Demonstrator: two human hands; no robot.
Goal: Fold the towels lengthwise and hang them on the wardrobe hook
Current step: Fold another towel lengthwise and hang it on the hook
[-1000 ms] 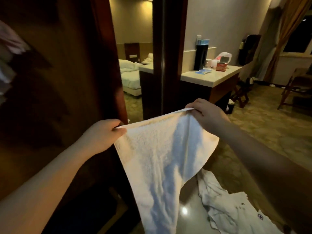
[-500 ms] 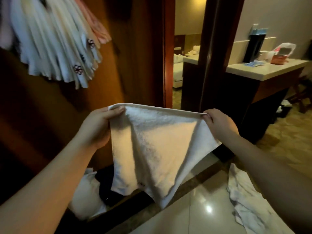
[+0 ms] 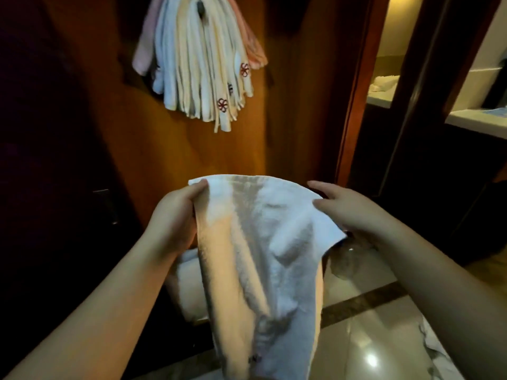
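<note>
Left hand (image 3: 175,223) grips towel (image 3: 258,259) | wooden wardrobe panel (image 3: 296,111) | glossy floor (image 3: 365,349)

The hook (image 3: 201,9) is mostly buried under the hung towels (image 3: 200,67); the held towel (image 3: 260,256) runs past the bottom edge.

No readable words or numbers. The only signs are small red embroidered flower emblems (image 3: 222,105) near the lower ends of the white and cream folded towels hanging on the wooden wardrobe panel (image 3: 200,58).
</note>
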